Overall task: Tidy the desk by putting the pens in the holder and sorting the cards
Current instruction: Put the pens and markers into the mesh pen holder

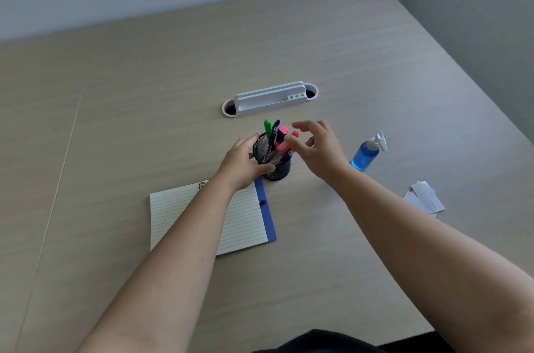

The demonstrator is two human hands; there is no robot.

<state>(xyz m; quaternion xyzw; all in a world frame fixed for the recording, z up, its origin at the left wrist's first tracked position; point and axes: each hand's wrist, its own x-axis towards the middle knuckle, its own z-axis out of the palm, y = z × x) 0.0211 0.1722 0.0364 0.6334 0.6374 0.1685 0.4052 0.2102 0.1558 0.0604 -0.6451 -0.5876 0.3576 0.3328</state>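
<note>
A black mesh pen holder [278,170] stands upright in the middle of the desk, with several pens and markers [274,136] sticking out of it: green, blue, pink and orange. My left hand [244,163] is wrapped around the holder's left side. Just right of the pen tops hovers my right hand [316,147], fingers spread and apart, nothing in it; its fingertips are close to the orange marker [294,134]. A few white cards [426,199] lie loosely overlapped at the right of the desk.
A lined notepad with a blue edge [248,217] lies under my left wrist. A blue pump bottle [367,152] stands right of my right hand. A white desk tray [270,98] sits behind the holder. Grey partitions border the desk at the back and right.
</note>
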